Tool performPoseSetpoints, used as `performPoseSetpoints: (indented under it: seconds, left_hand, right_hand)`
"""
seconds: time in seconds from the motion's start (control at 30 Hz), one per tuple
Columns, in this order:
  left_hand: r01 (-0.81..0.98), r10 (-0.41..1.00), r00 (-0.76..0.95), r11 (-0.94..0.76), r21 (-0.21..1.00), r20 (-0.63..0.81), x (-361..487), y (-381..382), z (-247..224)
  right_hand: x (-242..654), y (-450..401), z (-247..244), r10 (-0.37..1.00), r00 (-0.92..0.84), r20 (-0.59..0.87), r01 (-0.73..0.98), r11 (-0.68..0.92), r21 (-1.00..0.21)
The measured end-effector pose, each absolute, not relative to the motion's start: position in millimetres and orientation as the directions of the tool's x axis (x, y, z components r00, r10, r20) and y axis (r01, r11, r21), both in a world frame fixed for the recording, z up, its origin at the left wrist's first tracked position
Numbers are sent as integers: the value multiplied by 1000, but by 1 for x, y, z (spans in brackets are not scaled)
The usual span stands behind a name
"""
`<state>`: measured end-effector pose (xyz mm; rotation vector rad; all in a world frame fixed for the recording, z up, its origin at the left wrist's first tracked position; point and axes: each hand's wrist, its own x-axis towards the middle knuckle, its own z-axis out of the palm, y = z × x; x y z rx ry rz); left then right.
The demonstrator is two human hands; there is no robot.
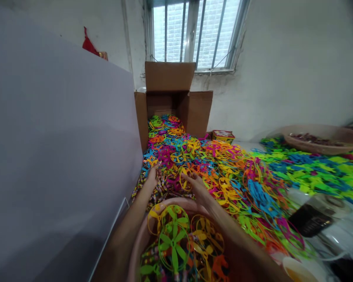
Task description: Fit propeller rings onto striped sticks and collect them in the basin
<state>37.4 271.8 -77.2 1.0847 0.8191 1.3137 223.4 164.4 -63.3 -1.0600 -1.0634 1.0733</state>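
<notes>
In the head view, the left hand (153, 174) reaches over patterned sticks (153, 196) at the near edge of a big heap of coloured rings (229, 172); its fingers look partly curled, and whether they have hold of a stick cannot be told. The right hand (196, 185) is partly open at the same edge, thumb and fingers apart, with the thumb at a yellow ring (182, 181); whether it grips that ring is unclear. Between the forearms sits a pink basin (176, 201) with some rings and sticks in it, a green ring (174, 250) with blades uppermost, yellow ones around it and an orange piece (220, 266) low down. How many of the basin's rings are joined to sticks cannot be made out, as they overlap. Far more rings lie outside the basin than in it: they run from the open box (200, 113) below the window down to the basin and spread to the right, past a blue bunch (261, 197). Loose sticks also lie just beyond the basin's rim. Farther right are flat green and blue pieces (317, 172), beside a shallow bowl (317, 148) holding small dark pieces.
</notes>
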Motion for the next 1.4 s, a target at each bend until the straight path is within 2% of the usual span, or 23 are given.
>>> performPoseSetpoints:
  seconds: [0.17,0.4,0.57,0.8,1.03,1.4]
  left_hand:
    - [-356,985,157,121,927,-68,51,268,-55]
    - [-368,965,263,126,921,-27,77,226,-21]
    - [-324,986,167,49,945,6,83,201,-15]
    - [-322,994,54,-73,944,96,78,196,-10]
    - [-281,986,126,-73,957,112,86,190,-12]
    - [-314,984,85,-124,941,158,89,184,-10]
  right_hand:
    - [218,153,-63,975,223,3,-328,78,-942]
    - [225,150,-50,973,230,-26,-430,78,-900]
    - [235,149,-41,976,215,-18,-393,70,-917]
    - [242,148,-40,990,134,35,-220,64,-973]
    - [238,145,-38,992,120,31,-203,55,-978]
    - [236,140,-34,992,119,35,-179,56,-982]
